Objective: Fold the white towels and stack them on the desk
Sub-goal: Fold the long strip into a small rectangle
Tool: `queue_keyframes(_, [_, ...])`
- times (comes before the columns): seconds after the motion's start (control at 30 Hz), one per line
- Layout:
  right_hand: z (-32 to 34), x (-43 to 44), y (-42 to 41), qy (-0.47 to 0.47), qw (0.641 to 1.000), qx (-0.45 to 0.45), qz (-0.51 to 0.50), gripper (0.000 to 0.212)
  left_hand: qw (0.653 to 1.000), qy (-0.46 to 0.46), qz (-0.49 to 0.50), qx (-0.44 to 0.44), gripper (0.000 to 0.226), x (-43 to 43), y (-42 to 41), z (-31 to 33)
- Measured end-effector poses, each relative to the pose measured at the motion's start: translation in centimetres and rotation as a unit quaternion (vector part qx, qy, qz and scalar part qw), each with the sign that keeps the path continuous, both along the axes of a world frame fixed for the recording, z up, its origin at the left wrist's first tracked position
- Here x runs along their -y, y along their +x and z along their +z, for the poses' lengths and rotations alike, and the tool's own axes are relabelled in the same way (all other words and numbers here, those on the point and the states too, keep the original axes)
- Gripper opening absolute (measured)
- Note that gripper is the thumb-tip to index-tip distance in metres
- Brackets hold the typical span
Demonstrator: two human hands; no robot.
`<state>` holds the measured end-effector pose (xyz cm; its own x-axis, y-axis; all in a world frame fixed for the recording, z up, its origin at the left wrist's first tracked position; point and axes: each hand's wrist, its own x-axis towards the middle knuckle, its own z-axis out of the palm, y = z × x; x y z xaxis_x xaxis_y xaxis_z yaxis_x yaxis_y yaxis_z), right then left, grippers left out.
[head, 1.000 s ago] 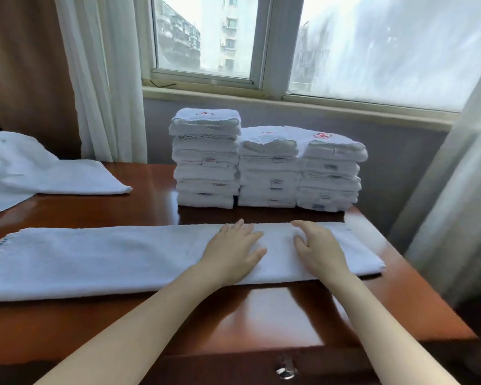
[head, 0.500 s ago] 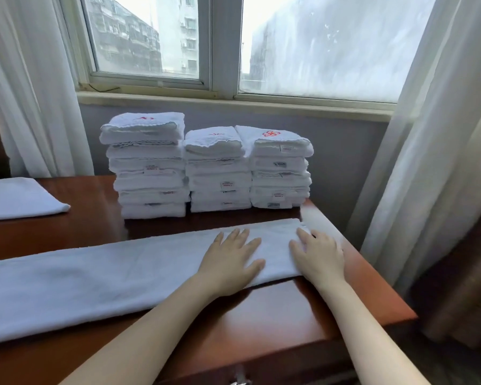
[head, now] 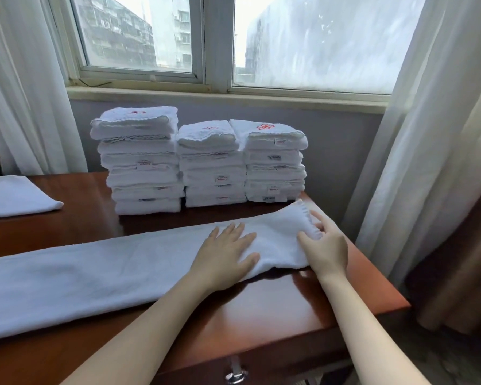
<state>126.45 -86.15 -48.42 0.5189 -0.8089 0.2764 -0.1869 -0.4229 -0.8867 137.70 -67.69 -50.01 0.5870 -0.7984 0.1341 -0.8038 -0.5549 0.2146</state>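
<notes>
Head view: a long folded towel lies across the desk. The left hand presses it flat, fingers straight and spread. The right hand pinches the towel's right end, raised off the wood. Three stacks stand just behind.

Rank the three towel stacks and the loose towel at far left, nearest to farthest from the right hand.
From the right hand, gripping the long towel:
1. Right stack, just behind.
2. Middle stack, centre.
3. Left stack, tallest.
4. Loose towel, far left.
</notes>
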Motion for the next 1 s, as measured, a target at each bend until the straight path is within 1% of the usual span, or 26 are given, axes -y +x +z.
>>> queue_keyframes(0.07, [0.6,0.0,-0.1,0.052,0.996,0.079,0.008,0.06,0.998,-0.045,-0.017,-0.03,0.052,-0.1,0.1,0.1])
queue_keyframes(0.1, [1.0,-0.2,0.0,0.068,0.992,0.105,0.011,0.062,0.995,-0.072,-0.026,-0.063,0.048,-0.2,0.0,0.3])
queue_keyframes(0.13, [1.5,-0.5,0.2,0.077,0.989,0.128,0.017,0.063,0.988,-0.099,-0.029,-0.115,0.044,-0.4,-0.1,0.7])
queue_keyframes(0.17, [2.1,-1.0,0.4,0.081,0.985,0.15,0.027,0.063,0.973,-0.129,-0.027,-0.188,0.041,-0.5,-0.2,1.3])
queue_keyframes(0.2, [2.9,-1.6,0.7,0.082,0.98,0.174,0.045,0.062,0.947,-0.165,-0.022,-0.275,0.037,-0.4,-0.4,2.2])
queue_keyframes(0.23, [3.8,-2.3,1.0,0.078,0.976,0.192,0.069,0.063,0.911,-0.202,-0.016,-0.36,0.03,-0.3,-0.7,3.2])
queue_keyframes(0.27, [4.6,-3.2,1.5,0.069,0.973,0.199,0.093,0.066,0.872,-0.233,-0.008,-0.43,0.025,-0.2,-0.8,4.4])
queue_keyframes(0.3, [5.2,-4.1,1.9,0.057,0.972,0.194,0.118,0.07,0.835,-0.254,0.003,-0.487,0.027,-0.3,-0.8,5.6])
queue_keyframes(0.37, [6.1,-6.3,2.6,0.038,0.97,0.17,0.172,0.077,0.78,-0.281,0.01,-0.559,0.051,-0.9,-0.2,7.5])
queue_keyframes(0.4, [6.2,-7.4,2.9,0.032,0.965,0.162,0.203,0.08,0.764,-0.293,0.001,-0.574,0.063,-1.5,0.3,8.2])
queue_keyframes(0.43, [6.3,-8.4,3.2,0.028,0.959,0.158,0.234,0.082,0.755,-0.306,-0.008,-0.58,0.068,-2.3,0.6,8.9])
queue_keyframes(0.47, [6.2,-9.3,3.5,0.021,0.952,0.156,0.264,0.085,0.754,-0.313,-0.006,-0.578,0.067,-3.2,0.9,9.4])
queue_keyframes(0.53, [5.9,-10.6,3.9,0.018,0.933,0.153,0.325,0.089,0.766,-0.317,0.015,-0.559,0.055,-5.1,1.5,10.1])
queue_keyframes(0.57, [5.9,-11.0,4.2,0.033,0.92,0.155,0.357,0.089,0.772,-0.321,0.028,-0.548,0.049,-6.0,1.7,10.1])
queue_keyframes(0.63, [6.1,-11.7,4.8,0.102,0.891,0.17,0.408,0.084,0.773,-0.33,0.044,-0.54,0.038,-7.6,2.2,9.9])
queue_keyframes(0.67, [6.2,-12.1,5.1,0.14,0.877,0.184,0.421,0.083,0.771,-0.335,0.056,-0.539,0.034,-8.4,2.5,9.6])
queue_keyframes(0.7, [6.3,-12.6,5.5,0.158,0.871,0.199,0.421,0.081,0.769,-0.343,0.075,-0.534,0.033,-9.1,2.7,9.4])
queue_keyframes(0.73, [6.4,-13.0,5.8,0.151,0.877,0.21,0.405,0.077,0.77,-0.351,0.097,-0.524,0.032,-9.8,2.9,9.2])
queue_keyframes(0.8, [6.3,-13.7,6.6,0.107,0.908,0.212,0.346,0.065,0.775,-0.362,0.138,-0.499,0.026,-11.3,3.3,8.9])
queue_keyframes(0.83, [6.2,-14.0,6.9,0.082,0.922,0.199,0.323,0.059,0.779,-0.364,0.157,-0.486,0.023,-12.1,3.5,8.7])
queue_keyframes(0.9, [5.7,-14.2,7.3,0.007,0.942,0.131,0.31,0.046,0.787,-0.361,0.191,-0.461,0.022,-13.7,4.0,8.4])
queue_keyframes(0.93, [5.3,-14.2,7.6,-0.043,0.944,0.07,0.318,0.042,0.793,-0.358,0.205,-0.448,0.022,-14.5,4.2,8.2])
queue_keyframes(0.97, [4.8,-14.3,7.8,-0.091,0.939,-0.002,0.331,0.041,0.8,-0.353,0.216,-0.435,0.023,-15.1,4.4,8.1])
queue_keyframes(1.0, [4.3,-14.5,8.0,-0.132,0.926,-0.071,0.345,0.042,0.81,-0.343,0.224,-0.42,0.022,-15.6,4.5,7.9])
